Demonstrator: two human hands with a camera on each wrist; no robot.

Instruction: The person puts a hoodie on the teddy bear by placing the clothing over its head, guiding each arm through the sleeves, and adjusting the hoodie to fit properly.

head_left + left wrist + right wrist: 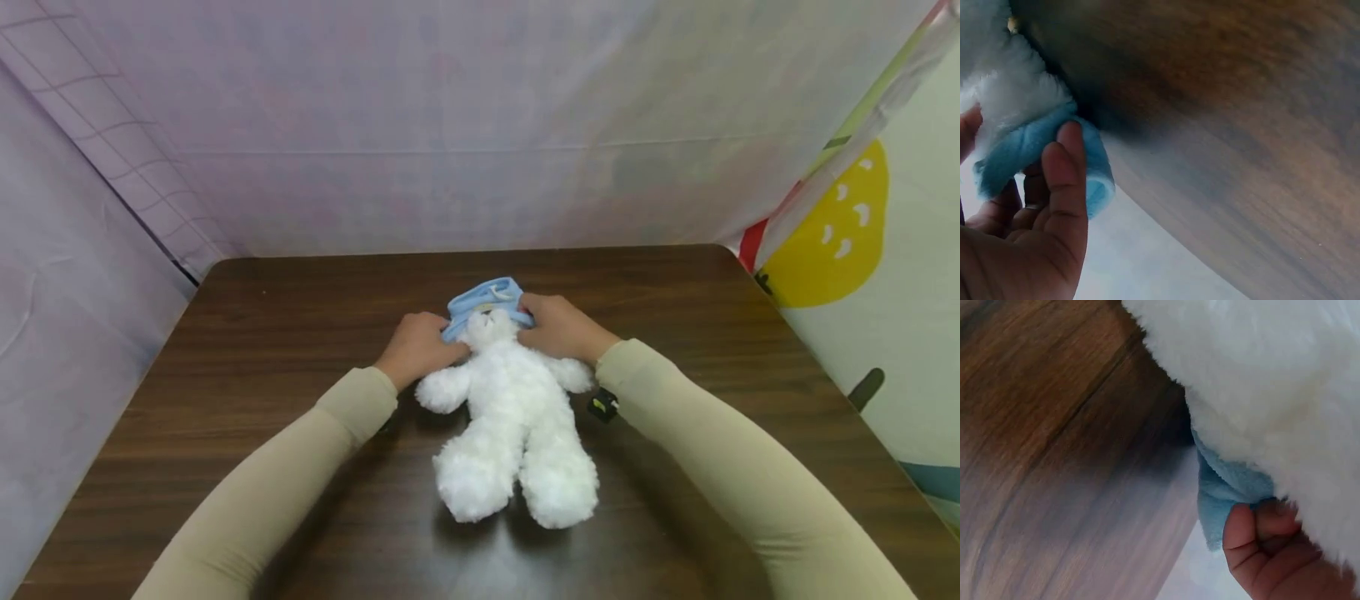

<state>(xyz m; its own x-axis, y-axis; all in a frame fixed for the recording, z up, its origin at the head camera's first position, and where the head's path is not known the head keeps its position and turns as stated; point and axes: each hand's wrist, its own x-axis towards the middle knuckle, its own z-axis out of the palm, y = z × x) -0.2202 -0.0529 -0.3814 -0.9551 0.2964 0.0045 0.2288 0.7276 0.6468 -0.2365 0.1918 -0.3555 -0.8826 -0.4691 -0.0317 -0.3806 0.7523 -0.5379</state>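
A fluffy white stuffed animal lies on its back on the table, its legs toward the near edge. Light blue cloth, like a small garment with a white cord, covers the top of its head. On the left side of the head, my left hand holds the cloth edge; the left wrist view has its curled fingers against the blue fabric. My right hand pinches the cloth at the other side, with its fingers curled at the blue edge in the right wrist view. The toy's eyes are hidden.
The brown wooden table has rounded far corners. Behind it hangs a pale curtain. A yellow printed shape shows on the right wall. A small black device sits under the right wrist.
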